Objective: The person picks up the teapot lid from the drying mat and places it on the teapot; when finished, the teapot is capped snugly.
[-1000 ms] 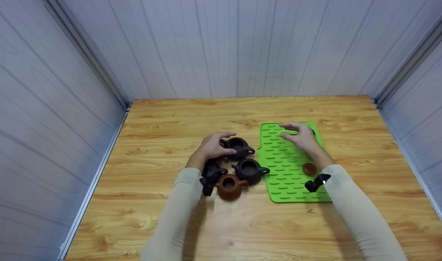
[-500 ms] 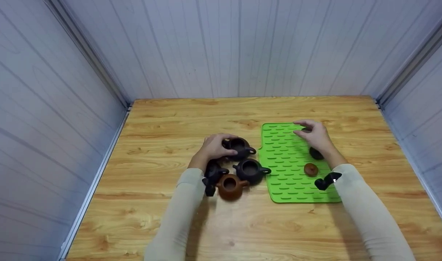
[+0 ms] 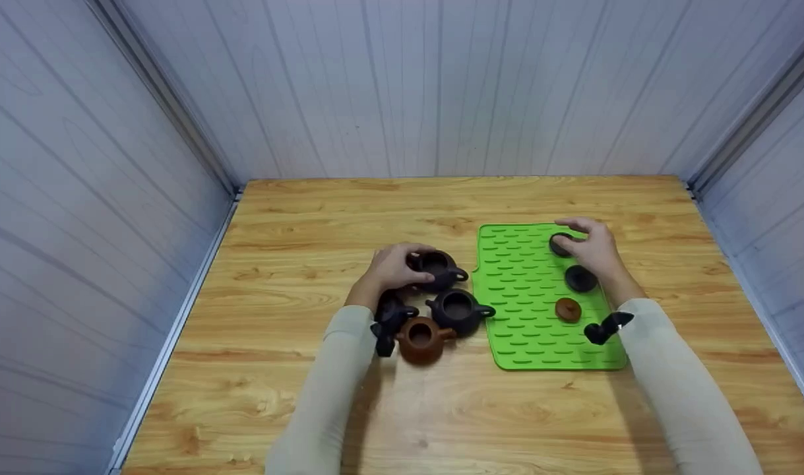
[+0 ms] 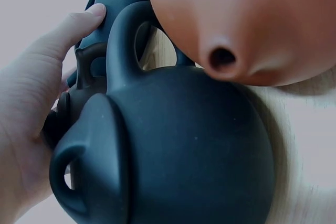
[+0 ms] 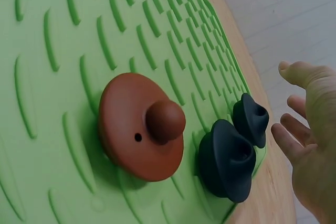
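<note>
The left hand (image 3: 394, 266) curves round the far dark teapot (image 3: 445, 282), its thumb against the pot's side, near the middle of the surface (image 3: 296, 264). The right hand (image 3: 596, 251), thumb and fingers apart, is just beside the far dark lid (image 5: 249, 121), near the far right corner of the green mat (image 3: 515, 310). Along the mat's right edge, nearer the person, lie a second dark lid (image 3: 580, 280) and a brown lid (image 3: 568, 310). Below the far dark teapot stands the middle dark teapot (image 3: 465, 323), its handle reaching the mat's left edge. The brown teapot (image 3: 421, 351) and the lidded dark teapot (image 4: 199, 145) stand closer to the surface's near edge.
</note>
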`<state>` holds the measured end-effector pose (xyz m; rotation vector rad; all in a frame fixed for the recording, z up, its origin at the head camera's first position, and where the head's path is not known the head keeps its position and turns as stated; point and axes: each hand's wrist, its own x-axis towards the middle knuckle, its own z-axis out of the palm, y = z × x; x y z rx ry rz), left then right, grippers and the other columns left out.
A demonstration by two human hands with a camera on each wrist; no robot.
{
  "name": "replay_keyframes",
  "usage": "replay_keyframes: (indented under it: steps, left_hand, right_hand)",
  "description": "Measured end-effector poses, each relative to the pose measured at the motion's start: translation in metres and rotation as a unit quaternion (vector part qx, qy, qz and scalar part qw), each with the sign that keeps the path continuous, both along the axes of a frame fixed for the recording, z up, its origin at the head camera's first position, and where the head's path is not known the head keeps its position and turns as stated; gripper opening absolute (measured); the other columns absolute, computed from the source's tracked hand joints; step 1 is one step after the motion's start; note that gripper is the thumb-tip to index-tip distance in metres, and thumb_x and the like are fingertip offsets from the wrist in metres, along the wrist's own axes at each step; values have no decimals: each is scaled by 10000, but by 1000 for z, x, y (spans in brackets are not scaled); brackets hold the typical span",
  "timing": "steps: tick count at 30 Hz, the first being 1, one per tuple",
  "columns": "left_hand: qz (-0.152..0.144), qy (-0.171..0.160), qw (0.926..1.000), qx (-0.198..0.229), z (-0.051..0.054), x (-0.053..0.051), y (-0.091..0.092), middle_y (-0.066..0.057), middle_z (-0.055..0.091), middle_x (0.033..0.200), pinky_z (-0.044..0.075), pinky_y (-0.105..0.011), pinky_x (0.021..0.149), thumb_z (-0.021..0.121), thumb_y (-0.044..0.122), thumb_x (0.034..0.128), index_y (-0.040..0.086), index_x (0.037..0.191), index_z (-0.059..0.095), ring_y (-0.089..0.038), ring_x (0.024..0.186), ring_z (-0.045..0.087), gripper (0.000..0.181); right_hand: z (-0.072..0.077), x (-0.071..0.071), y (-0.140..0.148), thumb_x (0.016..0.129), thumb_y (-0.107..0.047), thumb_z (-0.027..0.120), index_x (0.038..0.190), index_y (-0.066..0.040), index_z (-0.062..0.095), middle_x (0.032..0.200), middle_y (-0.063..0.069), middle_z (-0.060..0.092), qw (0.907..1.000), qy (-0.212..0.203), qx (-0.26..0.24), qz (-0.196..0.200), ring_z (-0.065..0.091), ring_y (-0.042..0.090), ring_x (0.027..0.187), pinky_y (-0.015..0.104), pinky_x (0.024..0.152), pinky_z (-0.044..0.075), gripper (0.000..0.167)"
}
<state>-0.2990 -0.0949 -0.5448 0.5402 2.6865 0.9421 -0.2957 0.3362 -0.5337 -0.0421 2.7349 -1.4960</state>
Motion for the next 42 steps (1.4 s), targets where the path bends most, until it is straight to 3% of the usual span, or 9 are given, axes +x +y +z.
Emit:
replay_keyframes:
  steps: [14, 19, 24, 35, 42]
  left_hand:
    - [63, -25, 10000, -18, 0, 4, 1, -25, 712, 1587, 328, -656, 1307, 901, 402, 976, 313, 1551, 697, -338, 1487, 647, 616]
    - [75, -18, 10000, -15, 1, 4, 2, -20, 709, 1590, 320, -658, 1311, 900, 405, 975, 313, 1548, 700, -336, 1491, 643, 614]
    - [49, -82, 9999, 46, 3, 5, 2, -33, 702, 1597, 298, -648, 1327, 894, 396, 982, 292, 1556, 694, -340, 1502, 631, 616]
    - [30, -69, 10000, 17, 2, 3, 2, -36, 701, 1598, 301, -628, 1323, 884, 400, 991, 290, 1562, 687, -338, 1518, 616, 615]
    - [27, -58, 10000, 57, 0, 2, 0, -34, 712, 1584, 305, -666, 1304, 895, 397, 974, 302, 1549, 698, -340, 1508, 624, 615]
  right_hand:
    - [-18, 0, 9, 1117, -200, 729, 1604, 28, 576, 1679, 336, 480, 9994, 15, 285, -180, 436, 538, 1588, 672, 1300, 410, 560]
    - [-23, 2, 11, 1121, -237, 725, 1607, 6, 582, 1666, 343, 472, 9987, -133, 404, -275, 492, 554, 1534, 688, 1244, 452, 562]
    - [-25, 2, 11, 1121, -289, 725, 1615, -8, 580, 1646, 329, 523, 9976, -300, 408, -469, 567, 516, 1480, 628, 1150, 525, 586]
    - [-29, -3, 11, 1124, -206, 706, 1519, 28, 671, 1578, 321, 604, 9966, -382, 345, -644, 611, 488, 1425, 563, 1136, 522, 461]
    - [-30, -1, 11, 1131, -198, 692, 1508, 22, 685, 1664, 340, 487, 9971, -341, 288, -610, 581, 516, 1467, 608, 1176, 511, 436]
